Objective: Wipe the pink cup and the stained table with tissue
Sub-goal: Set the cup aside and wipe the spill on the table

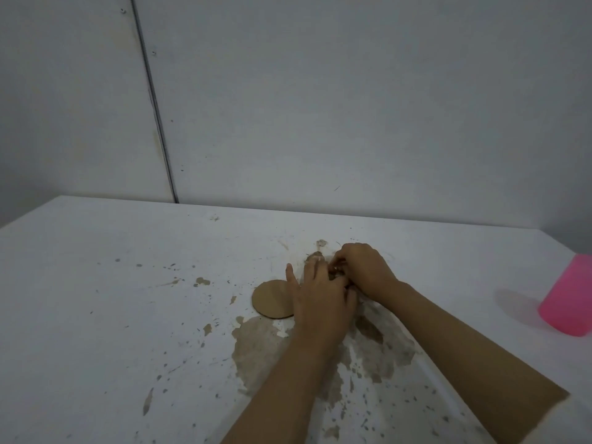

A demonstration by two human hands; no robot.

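Note:
The white table (128, 315) carries a wide brown stain (266, 344) and many splashes. My left hand (320, 299) lies flat in the middle with its fingers stretched out, partly over a round brown disc (270, 298). My right hand (362, 270) touches it from the right, fingers curled on a small soiled tissue wad (338, 276) that barely shows between the two hands. Whether the left hand also grips the wad is hidden. The pink cup (568, 296) stands upside down at the right edge, away from both hands.
A grey wall (320, 107) rises right behind the table's far edge. More brown smears (371, 331) lie under my right forearm, and a spatter (201, 281) spreads to the left. The table's right edge runs close behind the cup.

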